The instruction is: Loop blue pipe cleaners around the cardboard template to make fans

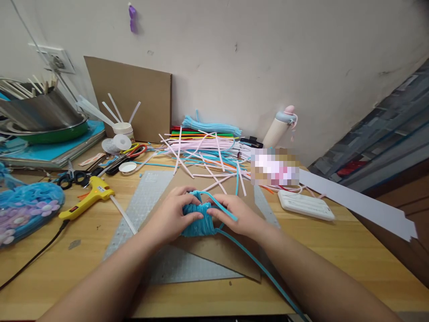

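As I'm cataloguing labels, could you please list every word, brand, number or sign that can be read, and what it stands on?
No text can be read.
Yellow glue gun: label too small to read.
Grey cutting mat: faint markings, too small to read.
White device: faint marks, too blurred to read.
Pixelated patch: obscured.

Diffuse, moderate light is spread over the table [50, 277] and pale wall [214, 53]; the far right is left darker. Soft sheen is returned by the steel pot [43, 112]. Outlines are stretched toward the margins; one patch [275, 167] is coarsely pixelated.
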`<state>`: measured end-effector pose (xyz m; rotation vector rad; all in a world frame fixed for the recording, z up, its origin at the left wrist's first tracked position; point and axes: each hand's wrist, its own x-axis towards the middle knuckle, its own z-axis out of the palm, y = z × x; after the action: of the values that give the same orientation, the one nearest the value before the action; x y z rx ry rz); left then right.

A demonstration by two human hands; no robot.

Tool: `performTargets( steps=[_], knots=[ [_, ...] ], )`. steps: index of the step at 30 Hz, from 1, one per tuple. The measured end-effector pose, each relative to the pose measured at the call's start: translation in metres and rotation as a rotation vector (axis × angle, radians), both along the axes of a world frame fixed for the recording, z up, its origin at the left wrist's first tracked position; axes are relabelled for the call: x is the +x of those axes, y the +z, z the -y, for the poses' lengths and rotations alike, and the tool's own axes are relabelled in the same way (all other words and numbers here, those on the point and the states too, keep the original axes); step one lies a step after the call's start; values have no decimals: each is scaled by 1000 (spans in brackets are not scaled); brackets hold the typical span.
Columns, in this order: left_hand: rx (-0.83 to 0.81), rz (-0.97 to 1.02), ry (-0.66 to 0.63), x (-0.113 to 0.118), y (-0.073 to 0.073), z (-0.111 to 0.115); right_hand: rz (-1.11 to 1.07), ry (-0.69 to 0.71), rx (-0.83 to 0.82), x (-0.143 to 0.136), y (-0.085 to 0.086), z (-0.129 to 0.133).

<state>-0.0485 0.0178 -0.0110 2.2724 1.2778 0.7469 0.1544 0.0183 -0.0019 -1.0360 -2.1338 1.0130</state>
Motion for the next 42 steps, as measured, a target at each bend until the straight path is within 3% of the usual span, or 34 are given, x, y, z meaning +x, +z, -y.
performTargets(
  steps=[4,7,12,18,24,33,38,42],
  knots=[
    [74,-121,-33,-2,3,1,14,-48,53,-3,-10,1],
    [47,-176,-79,-2,4,1,-62,-55,-3,-5,-15,-1],
    [8,-128,-141,-1,6,3,-91,2,-58,-8,-15,-2],
    [-30,-95,-150,-5,11,2,-33,-71,-134,-10,-12,-2],
    [-32,-52,-204,-3,7,-1,70,-83,-50,-13,-9,1],
    [-27,-10,-273,-1,9,-3,86,-85,199,-17,-19,8],
    [-16,-1,-219,-4,8,-2,0,-80,32,-18,-19,5],
    [-7,30,-140,-6,10,0,-227,-102,-201,-12,-20,-3]
  ],
)
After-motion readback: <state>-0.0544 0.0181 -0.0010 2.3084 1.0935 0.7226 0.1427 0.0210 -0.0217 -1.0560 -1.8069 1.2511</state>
